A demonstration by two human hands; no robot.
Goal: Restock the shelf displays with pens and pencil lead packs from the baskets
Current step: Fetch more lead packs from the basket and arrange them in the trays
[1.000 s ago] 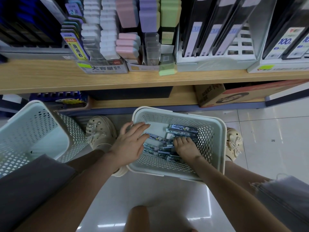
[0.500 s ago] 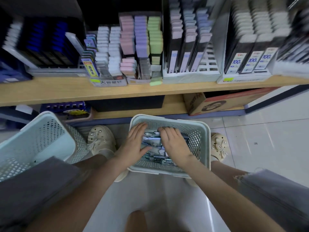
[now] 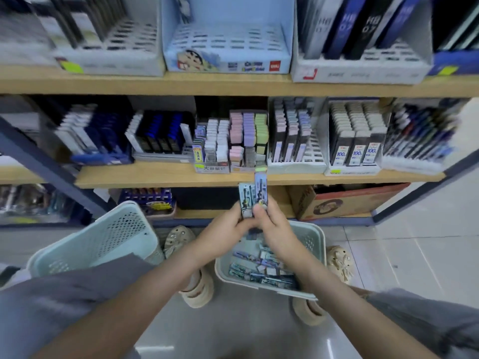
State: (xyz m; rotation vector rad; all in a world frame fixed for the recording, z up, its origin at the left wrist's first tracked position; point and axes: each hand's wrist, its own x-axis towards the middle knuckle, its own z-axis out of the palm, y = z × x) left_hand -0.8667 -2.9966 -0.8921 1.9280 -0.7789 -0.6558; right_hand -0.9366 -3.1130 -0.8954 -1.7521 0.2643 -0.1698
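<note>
Lifted out of the basket (image 3: pixel 315 242), the left hand (image 3: pixel 223 235) and right hand (image 3: pixel 276 225) together grip a small upright stack of lead packs (image 3: pixel 249 202); more lie in it.

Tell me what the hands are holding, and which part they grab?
The left hand and right hand together hold a small bunch of blue lead packs upright. Their grip is on the lower ends; the tops stick out free.

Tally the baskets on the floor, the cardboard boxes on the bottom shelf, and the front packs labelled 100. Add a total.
Baskets: 2 (left basket, right basket)
Cardboard box: 1
Front packs labelled 100: 3
Total: 6
</note>
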